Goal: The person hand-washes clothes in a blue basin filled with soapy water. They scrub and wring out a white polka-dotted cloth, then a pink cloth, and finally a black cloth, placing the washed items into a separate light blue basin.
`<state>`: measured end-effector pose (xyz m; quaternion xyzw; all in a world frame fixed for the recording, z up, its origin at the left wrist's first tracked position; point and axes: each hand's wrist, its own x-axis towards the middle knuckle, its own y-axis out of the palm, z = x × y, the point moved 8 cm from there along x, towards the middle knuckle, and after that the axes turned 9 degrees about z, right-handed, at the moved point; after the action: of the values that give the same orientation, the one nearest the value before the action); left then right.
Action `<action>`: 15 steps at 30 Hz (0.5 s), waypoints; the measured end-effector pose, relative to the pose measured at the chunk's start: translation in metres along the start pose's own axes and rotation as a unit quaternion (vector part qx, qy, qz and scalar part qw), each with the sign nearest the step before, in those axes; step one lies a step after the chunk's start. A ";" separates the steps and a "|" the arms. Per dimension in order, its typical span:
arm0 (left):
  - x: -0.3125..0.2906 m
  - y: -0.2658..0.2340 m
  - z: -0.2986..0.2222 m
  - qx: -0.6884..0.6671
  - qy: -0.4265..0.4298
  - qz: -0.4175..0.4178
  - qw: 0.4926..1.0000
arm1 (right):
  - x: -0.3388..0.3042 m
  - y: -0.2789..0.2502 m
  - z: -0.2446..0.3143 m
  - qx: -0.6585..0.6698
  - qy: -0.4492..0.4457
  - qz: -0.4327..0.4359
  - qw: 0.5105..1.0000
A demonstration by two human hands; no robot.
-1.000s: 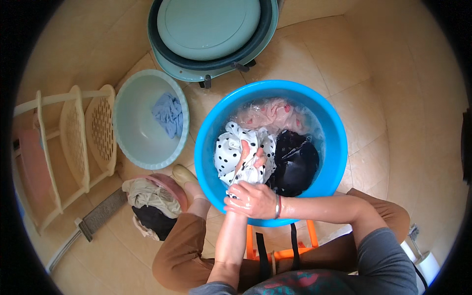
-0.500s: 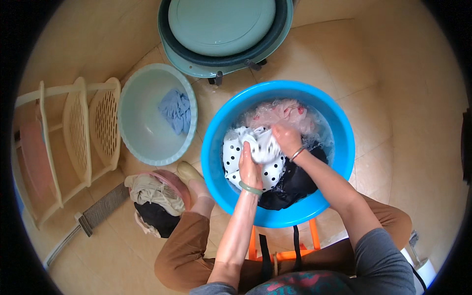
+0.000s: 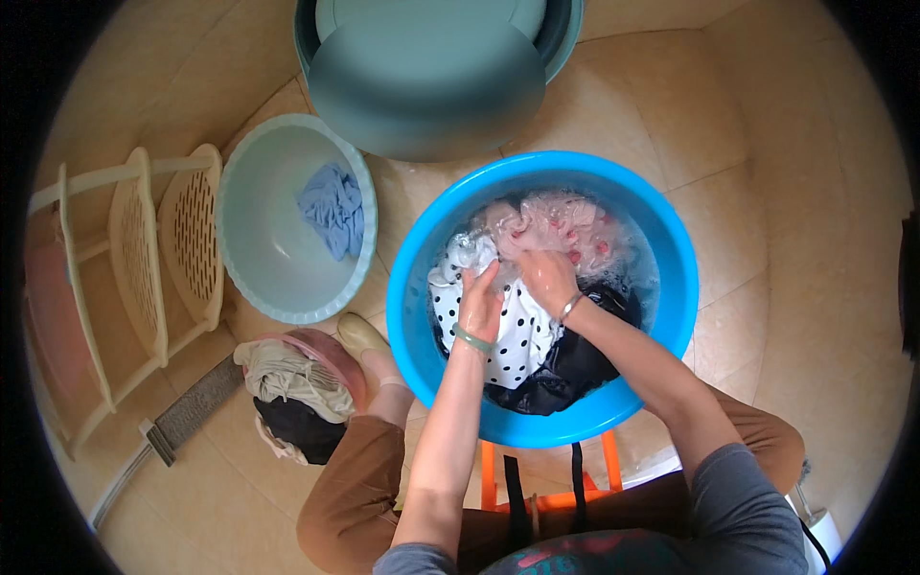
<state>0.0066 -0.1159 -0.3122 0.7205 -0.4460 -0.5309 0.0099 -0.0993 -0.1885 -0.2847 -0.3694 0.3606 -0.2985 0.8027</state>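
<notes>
Both my hands are in a bright blue basin (image 3: pixel 681 287) of sudsy water. My left hand (image 3: pixel 481 309), with a green bangle at its wrist, is curled at the white black-dotted cloth (image 3: pixel 518 340), thumb and fingers slightly apart. Close beside it, my right hand (image 3: pixel 548 281), with a silver bangle, is closed on the upper right part of the same cloth. Pink sheer fabric (image 3: pixel 565 228) with red spots floats just beyond my right hand. Wet black fabric (image 3: pixel 578 359) lies below and right of the dotted cloth. The fingertips of my right hand are partly hidden.
A pale green basin (image 3: pixel 251 264) with a blue cloth (image 3: pixel 335 209) stands to the left. Left of it is a cream rack (image 3: pixel 134 259). Clothes (image 3: pixel 299 388) fill a pink basin (image 3: pixel 331 350) near my foot. A teal basin (image 3: pixel 431 14), partly blurred, stands at the far side.
The dotted cloth, bunched up between my hands before, now lies more spread and lower in the water. My hands have shifted slightly down. The view has moved a little.
</notes>
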 end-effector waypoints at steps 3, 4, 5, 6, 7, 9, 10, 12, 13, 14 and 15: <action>-0.019 0.010 0.002 -0.084 -0.077 0.081 0.990 | -0.058 -0.068 0.086 0.083 -0.262 -0.132 0.952; -0.030 0.026 -0.007 -0.113 -0.081 0.107 0.985 | -0.077 -0.081 0.104 0.109 -0.291 -0.118 0.943; -0.039 0.040 -0.006 -0.188 -0.112 0.106 0.970 | -0.095 -0.098 0.130 0.105 -0.339 -0.111 0.928; -0.046 0.051 -0.005 -0.236 -0.126 0.176 0.947 | -0.113 -0.105 0.147 0.100 -0.371 -0.097 0.918; -0.055 0.062 -0.001 -0.245 -0.160 0.248 0.923 | -0.123 -0.115 0.161 0.107 -0.367 -0.079 0.921; -0.071 0.081 0.000 -0.219 -0.178 0.361 0.889 | -0.129 -0.130 0.177 0.119 -0.326 -0.091 0.933; -0.071 0.080 0.004 -0.223 -0.158 0.331 0.903 | -0.129 -0.137 0.178 0.103 -0.310 -0.115 0.938; -0.087 0.094 -0.002 -0.221 -0.108 0.263 0.933 | -0.123 -0.153 0.174 0.095 -0.271 -0.185 0.940; -0.089 0.097 -0.001 -0.250 -0.087 0.281 0.923 | -0.121 -0.159 0.169 0.110 -0.238 -0.190 0.946; -0.090 0.088 0.001 -0.278 -0.058 0.295 0.912 | -0.123 -0.165 0.172 0.112 -0.241 -0.211 0.941; -0.088 0.074 0.003 -0.307 -0.025 0.311 0.899 | -0.125 -0.168 0.174 0.109 -0.256 -0.242 0.929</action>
<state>-0.0460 -0.1018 -0.2112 0.4933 -0.4622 -0.6291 0.3838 -0.0659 -0.1214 -0.0226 -0.4194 0.0079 -0.4171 0.8063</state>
